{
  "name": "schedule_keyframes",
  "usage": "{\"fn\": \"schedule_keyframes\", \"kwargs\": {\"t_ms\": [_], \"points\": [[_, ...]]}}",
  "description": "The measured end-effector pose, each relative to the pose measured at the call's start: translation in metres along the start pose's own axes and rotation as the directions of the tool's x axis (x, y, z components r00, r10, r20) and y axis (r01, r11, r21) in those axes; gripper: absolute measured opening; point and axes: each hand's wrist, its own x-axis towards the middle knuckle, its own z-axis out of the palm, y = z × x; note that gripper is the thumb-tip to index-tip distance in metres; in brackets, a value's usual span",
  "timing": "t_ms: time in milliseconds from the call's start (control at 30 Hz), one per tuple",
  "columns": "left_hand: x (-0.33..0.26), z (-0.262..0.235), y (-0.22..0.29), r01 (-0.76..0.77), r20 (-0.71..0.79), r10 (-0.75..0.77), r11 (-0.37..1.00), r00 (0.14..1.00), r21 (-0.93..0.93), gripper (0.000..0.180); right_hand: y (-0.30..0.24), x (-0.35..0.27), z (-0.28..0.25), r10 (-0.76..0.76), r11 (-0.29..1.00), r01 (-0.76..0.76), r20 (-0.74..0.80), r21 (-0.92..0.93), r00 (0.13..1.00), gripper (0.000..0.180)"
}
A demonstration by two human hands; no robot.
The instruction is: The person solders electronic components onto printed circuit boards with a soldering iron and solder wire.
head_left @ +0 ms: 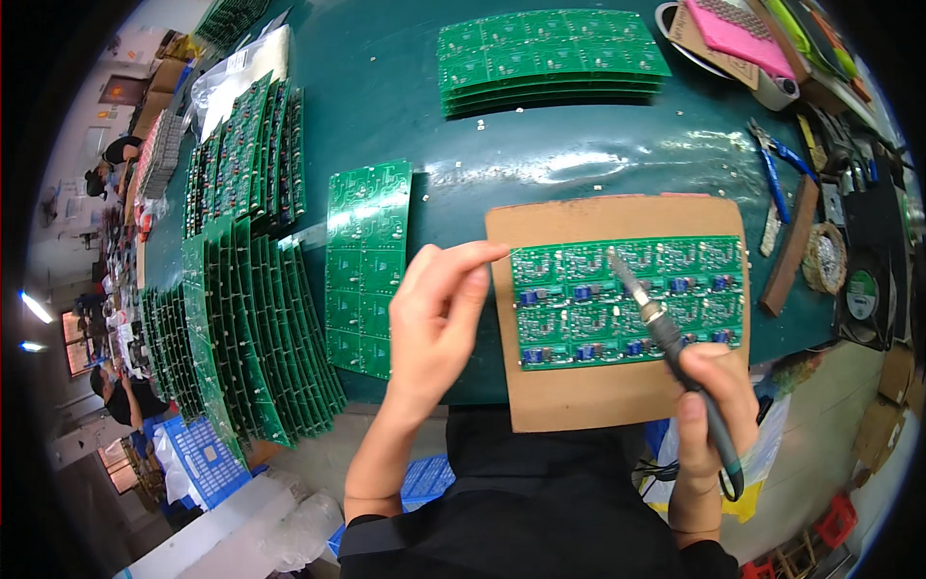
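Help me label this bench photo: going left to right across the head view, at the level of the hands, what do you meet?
Fanned rows of green boards → single flat green panel → left hand → board on a cardboard sheet → soldering iron in the right hand → solder coil.

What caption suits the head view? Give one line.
Right hand holds a soldering iron over a green circuit board panel on cardboard; left hand hovers beside.
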Motion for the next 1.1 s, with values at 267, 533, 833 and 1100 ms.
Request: {"fn": "schedule_keyframes", "kwargs": {"t_ms": [267,533,833,1100], "points": [[0.012,0.009,-0.010,-0.150,-0.004,0.152,0.978,0.988,0.146,0.007,0.001,0.012,0.041,0.059,0.995,-0.066,0.085,0.080,0.995,0.025],[0.016,0.007,-0.012,-0.059,0.041,0.056,0.995,0.998,0.085,0.007,0.003,0.018,0.051,0.101,0.993,-0.107,0.119,0.042,0.988,0.024],[0.017,0.004,-0.012,-0.038,0.059,0.035,0.998,0.998,0.052,0.006,0.005,0.020,0.057,-0.018,1.000,0.017,0.101,0.009,0.995,0.025],[0.019,0.006,-0.011,-0.125,0.067,0.118,0.984,0.991,0.124,0.007,0.004,0.021,0.059,-0.035,0.999,0.036,0.098,-0.014,0.995,0.026]]}}
